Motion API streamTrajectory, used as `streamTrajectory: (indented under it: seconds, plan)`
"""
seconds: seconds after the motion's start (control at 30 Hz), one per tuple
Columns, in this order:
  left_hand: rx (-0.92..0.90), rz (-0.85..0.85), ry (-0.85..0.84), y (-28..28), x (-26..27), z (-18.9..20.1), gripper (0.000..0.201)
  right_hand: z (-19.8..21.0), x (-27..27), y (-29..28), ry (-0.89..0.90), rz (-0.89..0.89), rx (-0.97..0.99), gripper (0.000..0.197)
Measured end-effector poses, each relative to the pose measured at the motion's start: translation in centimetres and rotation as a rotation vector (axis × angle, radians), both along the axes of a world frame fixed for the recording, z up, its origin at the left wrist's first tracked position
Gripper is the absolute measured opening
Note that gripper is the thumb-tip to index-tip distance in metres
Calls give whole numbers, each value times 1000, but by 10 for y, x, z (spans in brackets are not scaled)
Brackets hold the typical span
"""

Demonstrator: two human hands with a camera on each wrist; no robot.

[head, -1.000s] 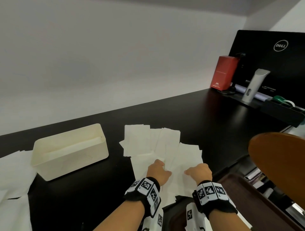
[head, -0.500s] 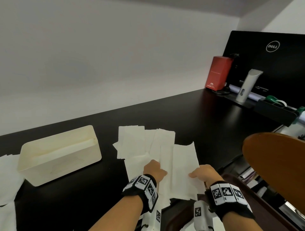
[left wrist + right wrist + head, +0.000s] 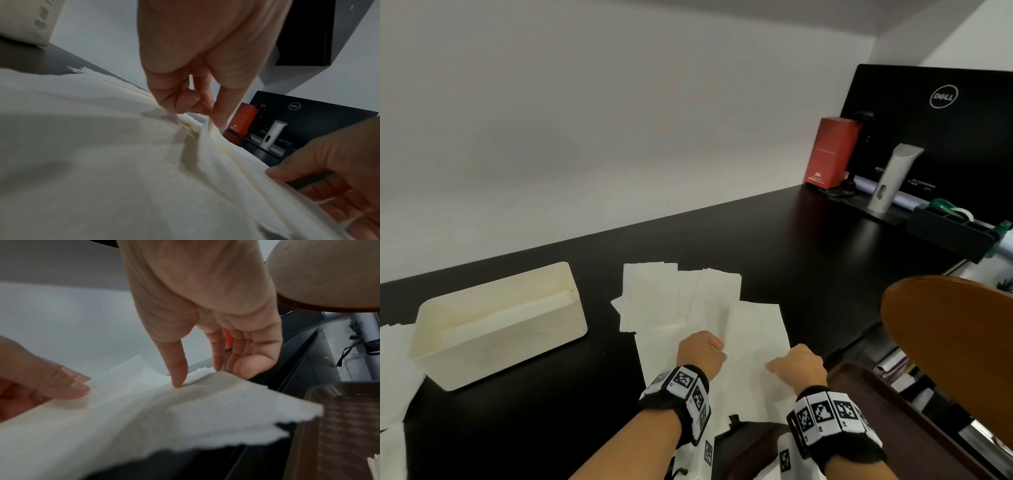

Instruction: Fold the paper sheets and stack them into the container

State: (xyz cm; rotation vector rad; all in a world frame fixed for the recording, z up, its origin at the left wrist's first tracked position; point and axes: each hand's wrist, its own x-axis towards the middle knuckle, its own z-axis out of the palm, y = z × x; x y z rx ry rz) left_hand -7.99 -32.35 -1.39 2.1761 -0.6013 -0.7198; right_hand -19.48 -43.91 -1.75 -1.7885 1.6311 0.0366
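While the cream container (image 3: 496, 329) sits on the black desk (image 3: 774, 246) with what looks like nothing stacked inside it, both hands are down on the top paper sheet (image 3: 755, 346), which lies on the spread of loose sheets (image 3: 650, 298) right in front of the person. Left hand (image 3: 700, 353) first: in the left wrist view its thumb and fingertips (image 3: 185, 100) are curled together and pinching a raised ridge of the paper, so that hand has a hold on the sheet's left edge. Right hand (image 3: 798, 365) now: from its wrist camera the fingers are fairly straight, one fingertip (image 3: 180, 379) pressing down onto the sheet, nothing pinched, more a flat hold than a grasp. The sheet looks narrow and long under them, so my read is that a first fold is being laid or creased at this moment, though I cannot tell for certain whether it is doubled over. More white paper (image 3: 393, 370) lies at the far left, beyond the container, too cut off to say if folded. On progress, I would call this early: no folded sheet visible in the container, one sheet in hand, and a fair pile left to fold, then all of it to stack.
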Motion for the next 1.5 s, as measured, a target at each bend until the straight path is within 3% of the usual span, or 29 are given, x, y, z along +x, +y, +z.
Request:
streamTrajectory:
  seconds: [0.07,0.13,0.2,0.23,0.37,0.47,0.67,0.8,0.87,0.93,1.23,1.4,1.5]
  plan:
    - [32,-22,-5,-1,0,-1,21,-3,1,0,-26,-15,29,67]
    - [84,-48,-3,-2,0,-2,3,-4,2,-1,-84,-29,67,68]
    - [134,-74,-7,-3,-1,-6,23,-4,2,1,-123,-34,77,66]
    - [153,-79,40,-4,-2,-5,22,-4,2,1,-131,-15,74,62]
    - [135,-67,83,-5,-2,-11,49,-5,1,1,-286,39,127,32]
    - [28,-28,141,-6,-2,-14,43,7,-1,3,-446,70,228,22]
    - [-311,96,486,1,-7,5,29,33,-3,10,-747,178,333,27]
    - [-438,83,537,18,0,23,35,46,3,18,-865,207,402,38]
    - [-499,74,566,33,4,33,32,51,8,27,-909,239,457,50]
    - [-538,86,594,49,12,42,27,58,13,40,-948,265,520,50]
    - [-628,161,698,139,38,58,37,62,39,113,-976,320,669,49]
    - [-649,190,664,184,41,55,43,59,56,159,-888,402,647,64]
    - [-707,208,618,208,45,55,57,57,65,181,-842,484,710,59]
